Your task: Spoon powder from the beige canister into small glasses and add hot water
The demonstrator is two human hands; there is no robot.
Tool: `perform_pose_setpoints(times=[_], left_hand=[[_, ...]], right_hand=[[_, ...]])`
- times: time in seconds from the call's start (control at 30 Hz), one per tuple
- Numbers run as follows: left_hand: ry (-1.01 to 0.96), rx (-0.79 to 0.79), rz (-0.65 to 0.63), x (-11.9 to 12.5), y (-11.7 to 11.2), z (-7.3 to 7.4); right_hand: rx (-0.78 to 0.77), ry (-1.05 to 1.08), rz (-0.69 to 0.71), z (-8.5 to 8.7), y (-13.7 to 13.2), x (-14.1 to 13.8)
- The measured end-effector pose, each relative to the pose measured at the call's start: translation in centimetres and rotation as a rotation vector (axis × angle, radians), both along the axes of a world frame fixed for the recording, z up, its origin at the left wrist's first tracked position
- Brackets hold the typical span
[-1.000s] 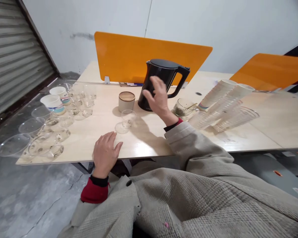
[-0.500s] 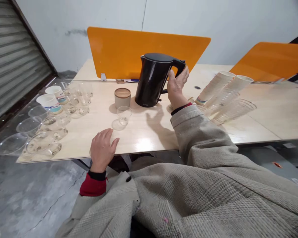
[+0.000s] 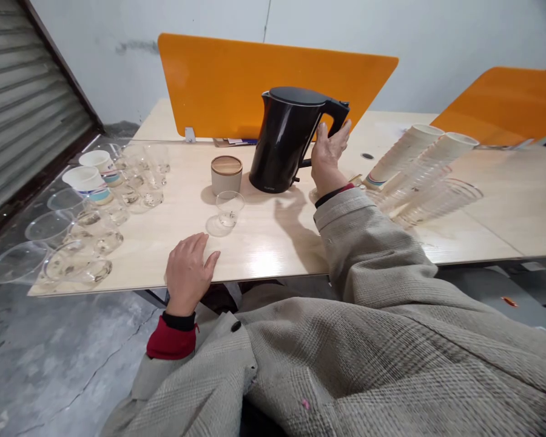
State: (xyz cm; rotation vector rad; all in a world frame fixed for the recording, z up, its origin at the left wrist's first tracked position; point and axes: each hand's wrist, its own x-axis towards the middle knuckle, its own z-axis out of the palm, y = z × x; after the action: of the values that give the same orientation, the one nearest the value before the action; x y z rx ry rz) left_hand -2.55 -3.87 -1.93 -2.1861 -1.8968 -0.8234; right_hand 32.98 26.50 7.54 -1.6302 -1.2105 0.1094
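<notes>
A black electric kettle [image 3: 286, 142] stands on the table, its spout facing left. My right hand [image 3: 328, 155] is at its handle, the thumb on the near left side and the fingers along the right side. How firmly they close behind the handle is partly hidden. At the table's front edge my left hand [image 3: 188, 267] lies flat, palm down, holding nothing. Just beyond its fingertips sits a small clear plastic cup [image 3: 230, 209], upright. Right behind that cup is a beige canister [image 3: 226, 176] with a wooden lid.
At the left stand several clear cups [image 3: 50, 227] and two white paper cups [image 3: 88, 182]. Leaning stacks of paper cups [image 3: 404, 155] and clear cups [image 3: 441, 200] lie right of my right arm. An orange divider [image 3: 209, 85] rises behind the kettle.
The view has shifted slightly, so the divider appears a little higher. Both hands, the kettle and the cups keep practically the same places on the table.
</notes>
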Motion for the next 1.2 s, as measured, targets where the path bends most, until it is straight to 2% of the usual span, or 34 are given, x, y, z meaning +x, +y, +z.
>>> perform_pose_setpoints(times=[0.07, 0.1, 0.23, 0.27, 0.37, 0.43, 0.5, 0.7, 0.9, 1.03, 1.1, 1.2], left_hand=[[-0.001, 0.002, 0.000, 0.0, 0.0, 0.0], [0.000, 0.002, 0.000, 0.0, 0.0, 0.0], [0.012, 0.002, -0.001, 0.1, 0.0, 0.0], [0.014, 0.000, -0.001, 0.1, 0.0, -0.1], [0.012, -0.007, -0.002, 0.0, 0.0, 0.0], [0.008, -0.011, -0.002, 0.0, 0.0, 0.0], [0.005, -0.014, -0.002, 0.0, 0.0, 0.1], [-0.008, -0.022, 0.005, 0.0, 0.0, 0.1], [-0.008, -0.022, -0.008, 0.0, 0.1, 0.0], [-0.006, -0.008, -0.013, -0.1, 0.1, 0.1], [-0.009, -0.001, -0.016, -0.1, 0.0, 0.1], [-0.013, 0.008, -0.010, 0.0, 0.0, -0.1]], right_hand=[[-0.013, 0.060, -0.065, -0.1, -1.6, -0.7], [0.036, 0.045, -0.043, -0.4, -2.8, -1.3], [0.356, -0.056, 0.203, -3.2, -10.1, -5.4], [0.367, -0.060, 0.308, -4.1, -11.9, -6.8], [0.151, -0.047, 0.685, -6.4, -15.9, -10.8], [0.035, -0.078, 0.826, -7.2, -16.8, -12.9], [-0.028, -0.091, 0.886, -7.7, -16.4, -14.3], [-0.112, -0.066, 0.943, -8.1, -15.1, -15.2], [-0.119, -0.095, 0.963, -7.9, -17.0, -14.5], [-0.120, -0.114, 0.994, -7.0, -18.0, -13.5], [-0.076, -0.106, 0.929, -6.1, -17.5, -12.0], [0.050, -0.044, 0.650, -4.3, -14.5, -8.0]])
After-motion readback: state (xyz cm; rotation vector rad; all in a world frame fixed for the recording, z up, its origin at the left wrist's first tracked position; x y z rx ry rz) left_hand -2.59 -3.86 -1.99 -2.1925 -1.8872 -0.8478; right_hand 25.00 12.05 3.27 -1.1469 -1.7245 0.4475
